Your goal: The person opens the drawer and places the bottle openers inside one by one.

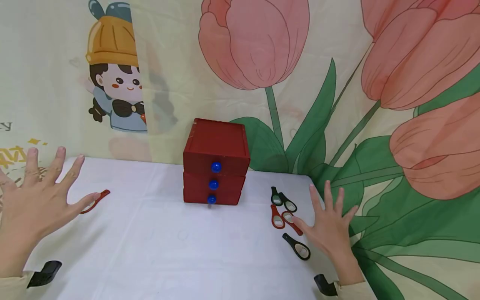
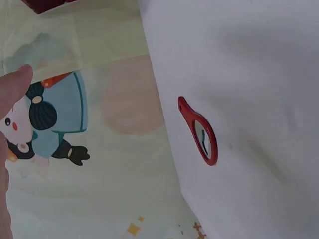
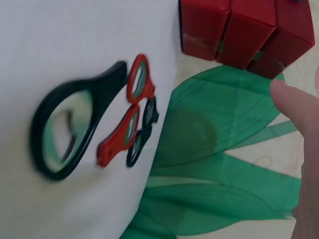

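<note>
The left hand [image 1: 41, 202] is raised over the worktop [image 1: 180, 254], its fingers spread apart and pointing toward the backdrop [image 1: 168, 62]; its grip holds nothing. In the head view its thumb partly hides a red mirror [image 2: 202, 137], which lies on the worktop; the left wrist view shows the two apart.

The right hand [image 1: 331, 227] is also raised, fingers fanned, grip holding nothing, thumb toward five mirrors on the worktop: two black at the back, two red [image 1: 278, 221] in the middle, one black [image 1: 301, 252] in front.

Between the hands, at the worktop's back, stand red drawers [image 1: 198, 183] with three blue knobs [image 1: 213, 184].
</note>
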Demonstrator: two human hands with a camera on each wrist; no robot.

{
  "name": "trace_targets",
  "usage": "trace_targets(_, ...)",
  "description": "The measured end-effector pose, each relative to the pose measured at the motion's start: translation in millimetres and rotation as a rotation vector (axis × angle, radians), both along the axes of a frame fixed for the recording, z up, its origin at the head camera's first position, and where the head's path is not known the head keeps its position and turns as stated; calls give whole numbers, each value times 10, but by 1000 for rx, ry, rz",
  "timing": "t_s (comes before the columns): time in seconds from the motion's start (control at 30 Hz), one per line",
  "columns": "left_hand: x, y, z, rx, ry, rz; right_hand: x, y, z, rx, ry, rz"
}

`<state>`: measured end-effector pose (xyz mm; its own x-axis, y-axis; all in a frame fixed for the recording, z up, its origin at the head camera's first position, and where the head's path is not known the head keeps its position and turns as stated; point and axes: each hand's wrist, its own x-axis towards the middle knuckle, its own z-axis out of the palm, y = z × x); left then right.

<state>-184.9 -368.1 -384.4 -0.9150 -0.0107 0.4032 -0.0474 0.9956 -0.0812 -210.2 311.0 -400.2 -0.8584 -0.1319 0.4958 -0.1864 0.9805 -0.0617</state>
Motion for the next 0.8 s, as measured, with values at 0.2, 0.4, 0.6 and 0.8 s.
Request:
trace_targets(0.2, -68, 144, 55, -38, 24, -14, -73, -215, 59, 7, 5, 36)
trace_targets(0.4, -171, 351, 128, -21, 47, -78, -139, -466, 134, -6, 25, 75)
trace_targets(0.6, -265, 536, 181, 4, 50, -120, -204, -711, 173, -25, -14, 107)
trace_targets(0.8, -382, 714, 227, 22, 48, -156, -254, -919, 202, -40, -51, 112)
